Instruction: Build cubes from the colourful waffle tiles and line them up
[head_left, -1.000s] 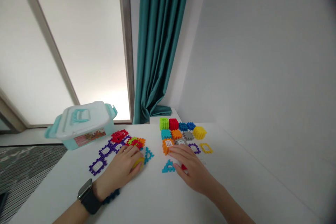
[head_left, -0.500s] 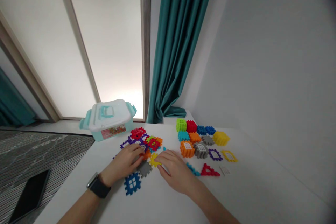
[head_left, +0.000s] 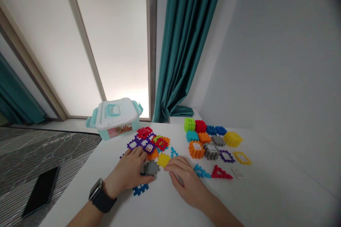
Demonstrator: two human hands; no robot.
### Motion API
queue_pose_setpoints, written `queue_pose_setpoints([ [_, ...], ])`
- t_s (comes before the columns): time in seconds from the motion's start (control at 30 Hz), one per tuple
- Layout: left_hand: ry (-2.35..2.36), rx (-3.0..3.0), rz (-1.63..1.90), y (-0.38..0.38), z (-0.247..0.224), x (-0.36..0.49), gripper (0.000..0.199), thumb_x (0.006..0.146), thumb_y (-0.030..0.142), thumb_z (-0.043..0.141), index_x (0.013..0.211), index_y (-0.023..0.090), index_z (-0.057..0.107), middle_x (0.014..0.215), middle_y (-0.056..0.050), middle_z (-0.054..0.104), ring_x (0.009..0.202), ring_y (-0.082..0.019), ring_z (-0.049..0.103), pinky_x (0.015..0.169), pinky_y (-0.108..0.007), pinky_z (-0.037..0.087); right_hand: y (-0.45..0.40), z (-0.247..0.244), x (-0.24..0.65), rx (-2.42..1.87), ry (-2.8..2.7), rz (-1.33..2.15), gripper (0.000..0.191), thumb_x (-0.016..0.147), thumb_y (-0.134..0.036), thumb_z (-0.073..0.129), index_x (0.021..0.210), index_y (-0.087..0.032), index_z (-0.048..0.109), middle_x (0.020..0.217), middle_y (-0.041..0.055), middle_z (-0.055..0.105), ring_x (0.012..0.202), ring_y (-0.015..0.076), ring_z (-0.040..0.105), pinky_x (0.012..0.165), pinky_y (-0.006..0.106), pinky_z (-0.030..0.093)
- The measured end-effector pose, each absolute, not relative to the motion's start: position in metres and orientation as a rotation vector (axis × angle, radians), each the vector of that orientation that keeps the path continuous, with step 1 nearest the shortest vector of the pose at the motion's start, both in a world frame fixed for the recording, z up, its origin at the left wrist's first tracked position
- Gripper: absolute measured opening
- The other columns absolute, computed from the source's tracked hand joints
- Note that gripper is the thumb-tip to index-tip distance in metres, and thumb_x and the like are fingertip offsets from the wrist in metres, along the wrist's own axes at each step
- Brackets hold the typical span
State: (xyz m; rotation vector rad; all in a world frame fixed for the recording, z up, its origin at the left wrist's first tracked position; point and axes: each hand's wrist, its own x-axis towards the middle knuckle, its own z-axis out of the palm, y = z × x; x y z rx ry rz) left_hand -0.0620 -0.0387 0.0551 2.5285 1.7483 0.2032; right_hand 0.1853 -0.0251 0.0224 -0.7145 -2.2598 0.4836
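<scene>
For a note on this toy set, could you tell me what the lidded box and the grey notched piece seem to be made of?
The box looks like moulded plastic: smooth, slightly glossy, with rounded corners and aqua clips. The grey notched piece seems to be matte plastic, going by its even colour and crisp teeth, though the left hand partly hides it.

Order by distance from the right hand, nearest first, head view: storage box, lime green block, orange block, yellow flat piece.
1. Yellow flat piece, left of the right hand.
2. Orange block, just ahead.
3. Lime green block, farther back.
4. Storage box, back left.
</scene>
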Motion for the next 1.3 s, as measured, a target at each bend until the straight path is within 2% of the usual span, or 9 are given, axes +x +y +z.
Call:
queue_pose_setpoints([
  [0.13, 1.812, 2.512, 0.229, -0.042, 0.044, -0.054, 0.051, 0.075, 0.054, 0.073, 0.111, 0.018, 0.064, 0.120, -0.016, 0.065, 0.117, -0.039, 0.058, 0.101, -0.055, 0.041, -0.024, 0.022, 0.185, -0.702, -2.266, 0.496, 0.030, 0.093, -0.004, 0.050, 0.109, -0.024, 0.065, 0.101, 0.0050, 0.069, 0.100, 0.0216, 0.060, 0.090, 0.039, 0.051],
  [0.3, 1.798, 2.520, 0.249, -0.043, 0.037, -0.047, 0.040, 0.082, 0.045, 0.065, 0.109, 0.016, 0.063, 0.119, -0.016, 0.066, 0.115, -0.038, 0.059, 0.099, -0.054, 0.043, -0.023, 0.021, 0.186, -0.720, -2.263, 0.485, 0.029, 0.093, -0.005, 0.050, 0.108, -0.024, 0.065, 0.099, 0.0047, 0.069, 0.098, 0.0216, 0.060, 0.089, 0.040, 0.050],
  [0.5, 1.663, 2.604, 0.341, -0.041, 0.044, -0.044, 0.040, 0.075, 0.038, 0.074, 0.107, 0.018, 0.063, 0.130, -0.015, 0.061, 0.122, -0.037, 0.055, 0.104, -0.054, 0.040, -0.022, 0.023, 0.188, -0.754, -2.266, 0.489, 0.031, 0.092, -0.006, 0.050, 0.111, -0.026, 0.065, 0.101, 0.0043, 0.069, 0.099, 0.0219, 0.061, 0.088, 0.039, 0.052],
  [0.63, 1.524, 2.644, 0.525, -0.037, 0.052, -0.042, 0.039, 0.074, 0.034, 0.078, 0.107, 0.020, 0.063, 0.120, -0.009, 0.064, 0.113, -0.032, 0.058, 0.100, -0.048, 0.043, -0.023, 0.023, 0.189, -0.810, -2.213, 0.457, 0.035, 0.090, -0.005, 0.051, 0.114, -0.027, 0.063, 0.110, 0.0051, 0.066, 0.106, 0.0221, 0.061, 0.096, 0.041, 0.051],
  [0.77, 1.457, 2.661, 0.704, -0.036, 0.054, -0.041, 0.044, 0.069, 0.029, 0.080, 0.108, 0.020, 0.062, 0.120, -0.009, 0.063, 0.111, -0.030, 0.057, 0.099, -0.046, 0.043, -0.024, 0.023, 0.191, -0.837, -2.191, 0.471, 0.038, 0.088, -0.006, 0.055, 0.119, -0.026, 0.061, 0.124, 0.0073, 0.062, 0.118, 0.0227, 0.058, 0.105, 0.041, 0.048],
  [0.9, 1.380, 2.658, 0.765, -0.038, 0.054, -0.042, 0.047, 0.066, 0.025, 0.081, 0.108, 0.020, 0.061, 0.119, -0.009, 0.062, 0.110, -0.029, 0.056, 0.100, -0.045, 0.043, -0.024, 0.022, 0.193, -0.814, -2.260, 0.489, 0.042, 0.084, -0.010, 0.064, 0.122, -0.026, 0.059, 0.133, 0.0080, 0.059, 0.124, 0.0239, 0.055, 0.107, 0.042, 0.047],
  [1.03, 1.330, 2.669, 0.772, -0.039, 0.052, -0.044, 0.050, 0.066, 0.024, 0.081, 0.112, 0.020, 0.059, 0.120, -0.010, 0.062, 0.111, -0.030, 0.056, 0.101, -0.046, 0.043, -0.023, 0.022, 0.193, -0.783, -2.296, 0.418, 0.033, 0.086, -0.014, 0.067, 0.116, -0.026, 0.061, 0.127, 0.0068, 0.064, 0.117, 0.0234, 0.059, 0.102, 0.042, 0.050],
  [1.2, 1.303, 2.684, 0.788, -0.037, 0.048, -0.045, 0.055, 0.068, 0.023, 0.081, 0.118, 0.020, 0.058, 0.120, -0.010, 0.062, 0.112, -0.030, 0.056, 0.100, -0.045, 0.044, -0.023, 0.024, 0.193, -0.748, -2.312, 0.321, 0.038, 0.084, -0.013, 0.069, 0.119, -0.024, 0.059, 0.123, 0.0083, 0.066, 0.113, 0.0251, 0.061, 0.098, 0.044, 0.051],
  [1.3, 1.285, 2.687, 0.822, -0.035, 0.046, -0.044, 0.054, 0.074, 0.026, 0.080, 0.122, 0.022, 0.056, 0.122, -0.010, 0.061, 0.111, -0.029, 0.057, 0.098, -0.044, 0.046, -0.022, 0.026, 0.193, -0.751, -2.277, 0.257, 0.039, 0.083, -0.012, 0.068, 0.118, -0.025, 0.059, 0.120, 0.0084, 0.069, 0.110, 0.0261, 0.062, 0.098, 0.046, 0.051],
])
